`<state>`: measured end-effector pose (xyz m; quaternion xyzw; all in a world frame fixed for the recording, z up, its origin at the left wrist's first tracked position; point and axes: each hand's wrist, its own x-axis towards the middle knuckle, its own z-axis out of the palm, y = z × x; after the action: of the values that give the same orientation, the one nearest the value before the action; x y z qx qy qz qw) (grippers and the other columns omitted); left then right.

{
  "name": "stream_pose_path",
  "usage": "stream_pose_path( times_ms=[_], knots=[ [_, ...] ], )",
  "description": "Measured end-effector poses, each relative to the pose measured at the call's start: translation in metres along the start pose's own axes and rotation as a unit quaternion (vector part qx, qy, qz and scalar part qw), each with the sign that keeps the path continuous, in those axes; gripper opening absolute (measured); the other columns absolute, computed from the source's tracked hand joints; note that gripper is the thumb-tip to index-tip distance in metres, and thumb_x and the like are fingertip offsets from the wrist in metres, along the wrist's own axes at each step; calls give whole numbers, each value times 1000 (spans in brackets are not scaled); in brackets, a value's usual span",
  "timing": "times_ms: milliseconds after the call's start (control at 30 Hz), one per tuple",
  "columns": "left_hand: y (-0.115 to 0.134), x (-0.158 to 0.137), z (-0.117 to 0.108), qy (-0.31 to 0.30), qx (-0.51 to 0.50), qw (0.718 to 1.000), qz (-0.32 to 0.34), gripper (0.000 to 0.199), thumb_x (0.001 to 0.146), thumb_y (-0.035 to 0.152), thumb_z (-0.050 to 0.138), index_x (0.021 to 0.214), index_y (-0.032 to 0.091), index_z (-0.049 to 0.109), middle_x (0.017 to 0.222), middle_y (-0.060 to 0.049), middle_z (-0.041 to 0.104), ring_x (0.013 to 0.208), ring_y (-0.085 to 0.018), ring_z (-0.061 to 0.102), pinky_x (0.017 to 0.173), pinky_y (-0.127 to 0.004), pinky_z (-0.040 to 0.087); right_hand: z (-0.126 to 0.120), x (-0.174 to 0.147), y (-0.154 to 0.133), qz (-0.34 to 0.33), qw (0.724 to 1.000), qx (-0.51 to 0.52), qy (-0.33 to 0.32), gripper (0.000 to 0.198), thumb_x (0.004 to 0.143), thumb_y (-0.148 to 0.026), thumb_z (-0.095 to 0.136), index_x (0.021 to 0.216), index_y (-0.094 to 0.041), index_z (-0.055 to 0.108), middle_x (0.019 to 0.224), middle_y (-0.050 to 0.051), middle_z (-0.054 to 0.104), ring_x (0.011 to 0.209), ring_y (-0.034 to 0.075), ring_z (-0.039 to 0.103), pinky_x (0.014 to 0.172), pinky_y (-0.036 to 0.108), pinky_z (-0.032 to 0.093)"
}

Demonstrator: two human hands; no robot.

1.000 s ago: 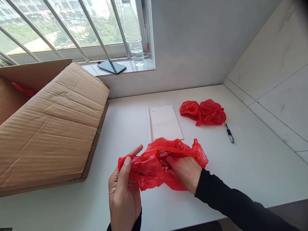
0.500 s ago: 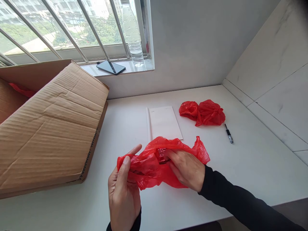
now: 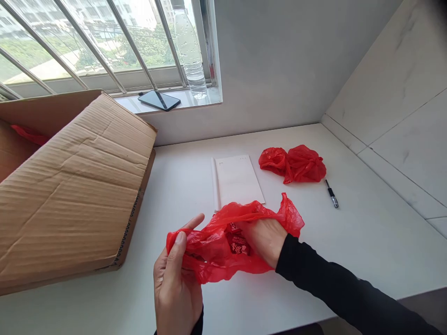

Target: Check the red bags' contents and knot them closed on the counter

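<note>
Both hands hold one thin red plastic bag (image 3: pixel 213 253) just above the near edge of the white counter (image 3: pixel 366 242). My left hand (image 3: pixel 178 284) is closed in a pinch on the bag's left end, thumb on top and fingers curled beneath. My right hand (image 3: pixel 263 239), in a black sleeve (image 3: pixel 335 288), is pushed into the bag's mouth from the right; its fingers are buried in the plastic, so I cannot tell whether they grip anything. Just left of those fingers, inside the bag, sits a small red packet with pale print (image 3: pixel 237 244).

I see the bag's long axis running left to right between my hands, sagging in the middle. The packet lies close to the right hand and well apart from the left, so the right hand is the nearer one.

Beyond the bag, mid-counter, lies a white notepad (image 3: pixel 239 179). To its right is a knotted red bag bundle (image 3: pixel 293 165), with a pen (image 3: pixel 331 194) just beside it. A large open cardboard box (image 3: pixel 73 186) fills the counter's left side. On the windowsill (image 3: pixel 206 97) at the far edge rest a dark phone (image 3: pixel 159 100) and a clear water bottle (image 3: pixel 190 51).
</note>
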<state>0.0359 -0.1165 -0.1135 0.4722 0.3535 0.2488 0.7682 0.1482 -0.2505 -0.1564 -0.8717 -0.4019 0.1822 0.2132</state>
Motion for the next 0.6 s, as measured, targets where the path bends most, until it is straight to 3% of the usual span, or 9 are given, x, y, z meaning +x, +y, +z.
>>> stream_pose_path(
  times_ms=[100,200,333,400,500,600],
  knots=[
    [0,0,0,4,-1,1000,6,32,82,43,72,102,19,79,72,-1,69,67,-12,64,59,-15,53,-2,-2,3,36,996,-85,-11,20,83,-3,52,92,-19,62,77,4,67,66,22,63,55,30,43],
    [-1,-1,-1,-1,-2,1000,7,31,83,42,71,103,19,78,75,-2,70,68,-12,64,59,-14,53,-6,-5,6,52,993,-106,2,26,83,-1,50,100,-17,62,88,9,69,76,27,66,58,33,45],
    [-2,-1,-2,-3,1,1000,0,30,84,41,70,103,19,78,80,-3,72,73,-14,66,63,-17,55,-16,-22,1,30,993,-117,-8,20,88,-5,51,99,-15,63,74,7,66,64,26,64,57,36,47],
    [-1,1,-4,-6,6,1000,13,25,84,40,70,93,19,78,83,-3,71,75,-15,66,66,-18,55,-24,-35,-3,-33,996,-63,52,19,95,-11,47,102,-18,64,77,5,66,70,24,64,61,36,50],
    [0,2,-8,-18,16,999,40,23,84,40,69,75,19,74,77,-1,65,71,-13,63,60,-16,53,-38,-53,-1,-104,966,33,235,25,100,-15,44,115,-21,62,101,6,66,95,21,62,86,37,52],
    [2,1,-10,-40,23,998,41,26,87,40,65,72,19,69,75,0,60,70,-12,59,53,-14,48,-45,-59,22,-22,937,11,349,29,100,-28,51,127,-23,59,126,8,58,121,25,51,106,45,41]
  ],
)
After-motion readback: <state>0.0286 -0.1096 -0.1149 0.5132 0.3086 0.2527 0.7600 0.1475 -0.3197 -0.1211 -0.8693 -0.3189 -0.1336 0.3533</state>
